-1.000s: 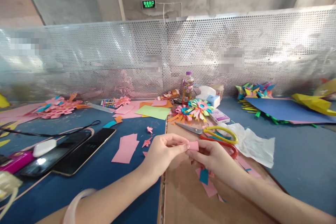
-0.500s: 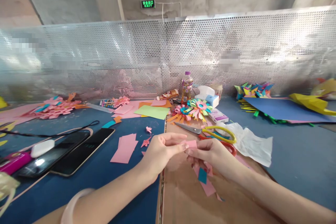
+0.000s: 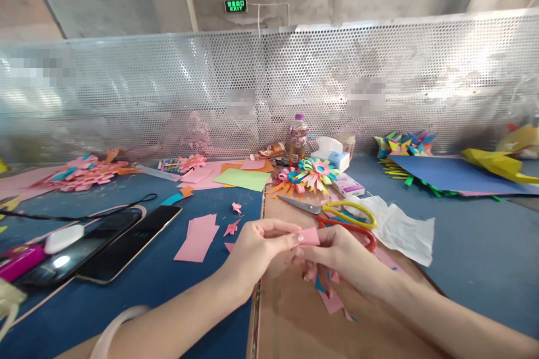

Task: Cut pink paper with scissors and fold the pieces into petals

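Figure: 2 hands pinching 1 small pink paper strip (image 3: 310, 236) above the table (image 3: 484, 247).

I hold my left hand (image 3: 256, 249) and right hand (image 3: 337, 252) close together, each grip narrow and closed on an end of the strip, probably so it stays taut and clear of the scraps. The strip sits just in front of the scissors (image 3: 337, 216); the paper flower (image 3: 318, 173) lies beyond them, the pink sheets (image 3: 197, 237) well to their left.

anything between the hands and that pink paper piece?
Nothing visible. The left hand and right hand both pinch the pink paper piece directly, above the cardboard sheet. The scissors lie behind it, apart.
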The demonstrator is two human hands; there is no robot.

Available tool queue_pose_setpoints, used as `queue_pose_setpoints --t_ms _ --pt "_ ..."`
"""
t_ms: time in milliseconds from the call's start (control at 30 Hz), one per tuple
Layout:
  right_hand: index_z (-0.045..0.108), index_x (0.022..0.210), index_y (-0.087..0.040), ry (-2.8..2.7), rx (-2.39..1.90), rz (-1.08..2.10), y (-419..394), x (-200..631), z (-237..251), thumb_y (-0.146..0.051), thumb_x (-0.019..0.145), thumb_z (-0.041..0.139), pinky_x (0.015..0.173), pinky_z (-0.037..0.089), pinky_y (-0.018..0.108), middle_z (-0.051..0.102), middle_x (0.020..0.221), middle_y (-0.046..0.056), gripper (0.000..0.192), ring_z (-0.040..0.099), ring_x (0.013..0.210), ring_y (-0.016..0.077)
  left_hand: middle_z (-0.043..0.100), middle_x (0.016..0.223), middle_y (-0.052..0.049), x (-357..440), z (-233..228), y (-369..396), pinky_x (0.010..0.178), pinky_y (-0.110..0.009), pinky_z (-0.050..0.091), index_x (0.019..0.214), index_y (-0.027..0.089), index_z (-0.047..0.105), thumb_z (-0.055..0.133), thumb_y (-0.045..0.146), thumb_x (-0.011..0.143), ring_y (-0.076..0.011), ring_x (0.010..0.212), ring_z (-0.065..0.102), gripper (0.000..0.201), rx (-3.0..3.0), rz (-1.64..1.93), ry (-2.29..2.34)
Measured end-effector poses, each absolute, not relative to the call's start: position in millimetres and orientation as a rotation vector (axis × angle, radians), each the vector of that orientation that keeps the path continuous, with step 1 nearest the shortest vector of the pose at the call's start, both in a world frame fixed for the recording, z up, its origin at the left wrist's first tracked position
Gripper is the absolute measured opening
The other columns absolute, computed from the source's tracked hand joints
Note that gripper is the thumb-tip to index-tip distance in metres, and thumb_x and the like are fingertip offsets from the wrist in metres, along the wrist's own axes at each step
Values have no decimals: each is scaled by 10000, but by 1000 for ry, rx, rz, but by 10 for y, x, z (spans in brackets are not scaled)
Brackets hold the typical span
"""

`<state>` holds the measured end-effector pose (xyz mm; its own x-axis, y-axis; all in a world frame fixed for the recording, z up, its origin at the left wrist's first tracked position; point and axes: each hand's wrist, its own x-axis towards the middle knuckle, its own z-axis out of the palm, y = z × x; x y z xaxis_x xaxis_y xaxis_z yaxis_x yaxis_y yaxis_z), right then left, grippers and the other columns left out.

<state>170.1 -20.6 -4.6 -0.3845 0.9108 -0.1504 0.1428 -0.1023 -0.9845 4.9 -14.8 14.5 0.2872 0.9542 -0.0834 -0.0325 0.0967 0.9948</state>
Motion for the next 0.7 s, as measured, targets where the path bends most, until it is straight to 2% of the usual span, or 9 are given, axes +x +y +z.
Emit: queue_pose_setpoints --t_ms 100,267,433,600,700 --pt "673 738 -114 -1514 -1112 1578 -219 1675 -46 -432 686 632 339 329 148 612 530 20 326 539 432 84 685 717 -42 60 134 -154 622 -293 470 758 153 681 702 272 645 -128 549 586 166 1192 937 953" --pt "655 660 -116 -1496 -1103 1568 -224 1659 -56 -453 672 640 344 341 155 618 551 20 338 531 424 77 689 844 -65 66 104 -168 670 -277 472 782 155 690 728 276 619 -165 728 617 207 1147 956 975" --pt "655 767 -118 -1390 -1116 1657 -227 1631 -66 -447 637 672 317 345 149 610 554 8 354 545 441 91 687 852 -79 71 72 -179 645 -286 471 826 152 687 715 314 634 -167 689 617 252 1116 953 967" --pt "637 762 -106 -1379 -1089 1646 -241 1591 -105 -464 649 651 291 332 143 658 697 52 376 536 421 77 687 817 -78 87 75 -180 579 -259 451 816 150 686 709 321 640 -145 628 603 246 1123 938 967" --pt "631 793 -111 -1357 -1119 1623 -249 1568 -118 -488 637 654 276 301 141 656 691 49 408 517 400 70 687 797 -74 94 89 -186 565 -268 451 799 146 684 704 323 643 -133 571 586 237 1127 929 951"
